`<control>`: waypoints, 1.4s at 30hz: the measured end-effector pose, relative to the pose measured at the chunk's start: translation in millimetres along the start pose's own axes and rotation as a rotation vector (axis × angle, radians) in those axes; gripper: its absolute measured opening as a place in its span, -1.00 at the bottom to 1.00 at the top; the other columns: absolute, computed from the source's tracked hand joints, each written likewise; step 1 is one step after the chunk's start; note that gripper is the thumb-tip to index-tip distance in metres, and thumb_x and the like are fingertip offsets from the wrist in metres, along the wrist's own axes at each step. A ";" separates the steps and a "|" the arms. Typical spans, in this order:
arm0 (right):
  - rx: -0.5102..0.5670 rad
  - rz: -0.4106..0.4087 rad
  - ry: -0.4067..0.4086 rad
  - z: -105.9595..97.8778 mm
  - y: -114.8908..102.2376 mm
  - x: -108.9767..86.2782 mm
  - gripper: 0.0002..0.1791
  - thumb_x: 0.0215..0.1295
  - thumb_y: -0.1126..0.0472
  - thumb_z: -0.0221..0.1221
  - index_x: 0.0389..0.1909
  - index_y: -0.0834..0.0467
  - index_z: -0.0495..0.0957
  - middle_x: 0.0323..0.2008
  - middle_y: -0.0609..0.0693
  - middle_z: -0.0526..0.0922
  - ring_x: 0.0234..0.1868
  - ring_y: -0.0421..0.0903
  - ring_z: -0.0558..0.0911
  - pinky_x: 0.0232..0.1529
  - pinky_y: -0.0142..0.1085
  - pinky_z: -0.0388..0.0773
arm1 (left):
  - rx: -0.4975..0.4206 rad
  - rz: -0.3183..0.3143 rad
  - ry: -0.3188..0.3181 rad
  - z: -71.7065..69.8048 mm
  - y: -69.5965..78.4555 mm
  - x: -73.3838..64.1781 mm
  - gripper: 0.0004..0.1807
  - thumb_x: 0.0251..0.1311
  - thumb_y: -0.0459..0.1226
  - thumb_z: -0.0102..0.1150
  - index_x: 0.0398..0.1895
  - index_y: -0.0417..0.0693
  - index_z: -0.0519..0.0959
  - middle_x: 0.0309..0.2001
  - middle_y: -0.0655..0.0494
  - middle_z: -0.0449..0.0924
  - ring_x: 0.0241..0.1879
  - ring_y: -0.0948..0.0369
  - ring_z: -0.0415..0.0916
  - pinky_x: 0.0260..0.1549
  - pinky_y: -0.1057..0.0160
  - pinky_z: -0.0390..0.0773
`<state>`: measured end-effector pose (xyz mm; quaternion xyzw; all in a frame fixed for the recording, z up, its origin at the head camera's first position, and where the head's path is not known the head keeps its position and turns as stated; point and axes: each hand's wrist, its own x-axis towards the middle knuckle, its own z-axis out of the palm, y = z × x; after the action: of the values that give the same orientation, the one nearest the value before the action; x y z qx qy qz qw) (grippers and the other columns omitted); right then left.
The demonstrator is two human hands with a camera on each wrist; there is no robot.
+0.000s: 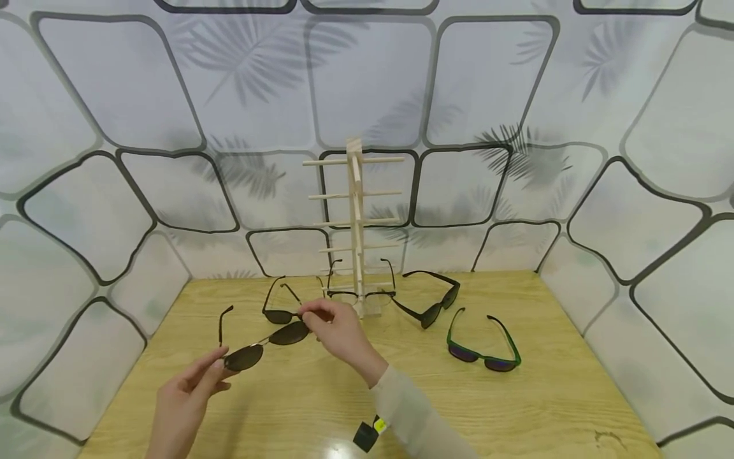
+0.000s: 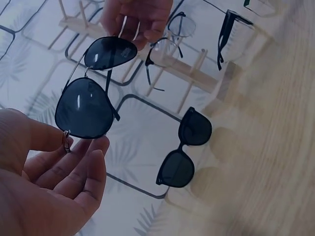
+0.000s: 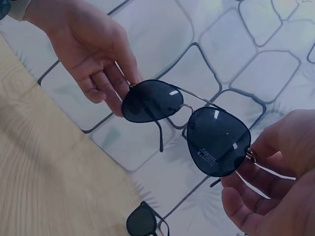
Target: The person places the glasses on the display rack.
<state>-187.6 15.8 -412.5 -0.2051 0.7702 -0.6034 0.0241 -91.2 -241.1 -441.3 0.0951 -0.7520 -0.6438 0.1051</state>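
Note:
Both hands hold a pair of aviator sunglasses with dark lenses and a thin metal bridge, raised above the table. My left hand pinches one hinge end between thumb and fingers. At the other hinge end, my right hand grips the frame with fingertips. Small print shows on one dark lens in the right wrist view. The temple arms point away from me, unfolded. Just behind the right hand, black sunglasses rest on the table, partly covered by it.
A wooden display rack with pegs stands at the back, clear-lens glasses at its base. To its right lie black sunglasses and green-framed sunglasses. A small black block with a yellow tag sits near the front. Patterned cloth walls enclose the table.

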 end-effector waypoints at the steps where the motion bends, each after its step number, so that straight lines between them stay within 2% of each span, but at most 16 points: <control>1: 0.004 -0.009 0.010 -1.5 -1.3 -1.4 -0.76 0.58 0.17 0.16 0.05 0.10 0.76 -0.11 0.05 0.78 -0.40 -0.28 0.59 -0.35 -0.41 0.60 | -0.003 0.005 -0.003 1.4 2.7 0.5 -0.59 0.52 -0.17 0.23 0.31 -0.17 0.64 -0.24 0.42 0.82 -0.26 0.38 0.78 -0.23 0.35 0.75; 7: 0.051 -0.008 0.060 -14.4 -5.5 -9.5 -0.75 0.59 0.17 0.17 0.08 0.16 0.73 -0.09 0.16 0.75 -0.33 -0.29 0.60 -0.29 -0.37 0.66 | -0.027 0.042 -0.026 13.2 14.6 4.2 -0.59 0.51 -0.19 0.24 0.29 -0.23 0.64 -0.19 0.41 0.83 -0.25 0.36 0.79 -0.23 0.32 0.75; 12: 0.072 0.018 0.100 -27.8 -8.7 -15.3 -0.74 0.58 0.15 0.19 0.09 0.15 0.73 -0.11 0.18 0.74 -0.31 -0.24 0.59 -0.26 -0.36 0.67 | -0.067 0.120 -0.057 22.9 21.3 8.9 -0.65 0.51 -0.27 0.23 0.25 -0.26 0.66 -0.16 0.37 0.83 -0.24 0.33 0.80 -0.26 0.33 0.75; 18: 0.107 -0.007 0.151 -40.6 -11.0 -20.3 -0.76 0.56 0.20 0.22 0.07 0.22 0.74 -0.09 0.24 0.74 -0.33 -0.26 0.59 -0.30 -0.37 0.67 | -0.046 0.193 -0.079 34.5 30.1 15.2 -0.67 0.52 -0.32 0.21 0.21 -0.33 0.66 -0.24 0.33 0.84 -0.29 0.33 0.79 -0.29 0.35 0.74; 21: 0.123 -0.006 0.171 -46.5 -11.3 -22.3 -0.78 0.55 0.23 0.22 0.05 0.19 0.75 -0.14 0.23 0.71 -0.34 -0.23 0.59 -0.29 -0.31 0.69 | -0.077 0.230 -0.104 40.3 32.7 17.1 -0.68 0.51 -0.38 0.19 0.20 -0.39 0.65 -0.22 0.31 0.84 -0.30 0.33 0.79 -0.30 0.34 0.74; 27: 0.142 0.009 0.209 -56.8 -15.3 -27.5 -0.79 0.55 0.24 0.22 0.05 0.19 0.75 -0.16 0.21 0.70 -0.32 -0.21 0.59 -0.28 -0.32 0.69 | -0.055 0.234 -0.147 48.4 40.8 20.6 -0.68 0.53 -0.33 0.18 0.22 -0.31 0.66 -0.14 0.37 0.82 -0.25 0.33 0.78 -0.26 0.32 0.75; 30: 0.144 0.009 0.236 -61.4 -16.6 -29.6 -0.78 0.54 0.25 0.23 0.05 0.23 0.74 -0.15 0.21 0.71 -0.31 -0.22 0.60 -0.29 -0.35 0.68 | -0.033 0.234 -0.163 53.0 44.9 23.5 -0.66 0.55 -0.30 0.17 0.24 -0.33 0.64 -0.12 0.41 0.80 -0.25 0.34 0.78 -0.25 0.31 0.76; 33: 0.138 0.005 0.268 -66.0 -17.7 -31.3 -0.78 0.54 0.25 0.24 0.05 0.25 0.74 -0.18 0.21 0.72 -0.33 -0.23 0.61 -0.31 -0.36 0.67 | -0.056 0.247 -0.180 58.7 48.4 26.2 -0.65 0.54 -0.32 0.18 0.23 -0.36 0.64 -0.08 0.40 0.80 -0.24 0.33 0.78 -0.25 0.29 0.76; 37: 0.121 -0.002 0.310 -72.1 -19.1 -33.8 -0.78 0.53 0.25 0.24 0.06 0.22 0.75 -0.19 0.19 0.74 -0.36 -0.24 0.62 -0.32 -0.36 0.66 | -0.063 0.270 -0.182 66.8 52.3 30.0 -0.67 0.53 -0.32 0.20 0.22 -0.34 0.66 -0.09 0.39 0.81 -0.25 0.33 0.78 -0.27 0.31 0.76; 42: 0.105 0.004 0.339 -78.7 -16.2 -36.4 -0.79 0.53 0.25 0.24 0.04 0.20 0.76 -0.23 0.17 0.73 -0.43 -0.19 0.62 -0.36 -0.36 0.63 | -0.037 0.283 -0.175 76.4 54.0 34.5 -0.67 0.53 -0.35 0.18 0.21 -0.41 0.64 -0.11 0.46 0.79 -0.30 0.35 0.76 -0.28 0.32 0.75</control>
<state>-172.0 97.8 -383.6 -0.0974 0.7310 -0.6688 -0.0943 -146.1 -170.1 -398.2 -0.0703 -0.7523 -0.6420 0.1304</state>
